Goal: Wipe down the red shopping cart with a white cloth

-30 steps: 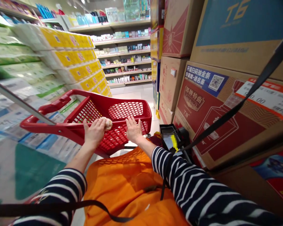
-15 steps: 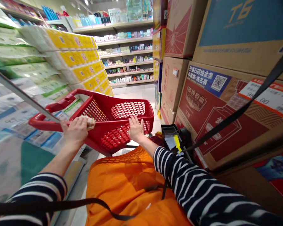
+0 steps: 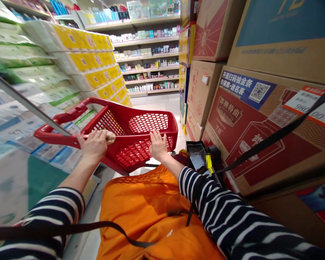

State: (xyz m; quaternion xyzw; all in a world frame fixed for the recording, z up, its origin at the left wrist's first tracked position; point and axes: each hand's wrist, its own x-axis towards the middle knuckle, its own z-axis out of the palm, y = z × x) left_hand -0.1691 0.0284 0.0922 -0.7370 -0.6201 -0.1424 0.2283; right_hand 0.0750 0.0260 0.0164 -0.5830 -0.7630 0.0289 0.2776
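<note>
A red plastic shopping basket (image 3: 141, 124) is tipped on its side in front of me, its open mouth facing left. My left hand (image 3: 93, 145) is closed on a pale cloth (image 3: 109, 136) and presses it against the basket's near rim by the handle. My right hand (image 3: 157, 144) lies flat with fingers spread against the basket's mesh wall. An orange apron (image 3: 148, 213) covers my lap below both striped sleeves.
Stacked cardboard cartons (image 3: 249, 108) wall the right side. Yellow and green paper packs (image 3: 81, 65) fill shelves on the left. Shelves of small goods (image 3: 148, 54) close the aisle's far end. A black device with a yellow tag (image 3: 202, 159) sits beside my right forearm.
My left hand with the cloth slid left from the basket's middle to the rim near the handle, then back slightly right. The right hand stayed flat on the mesh.
</note>
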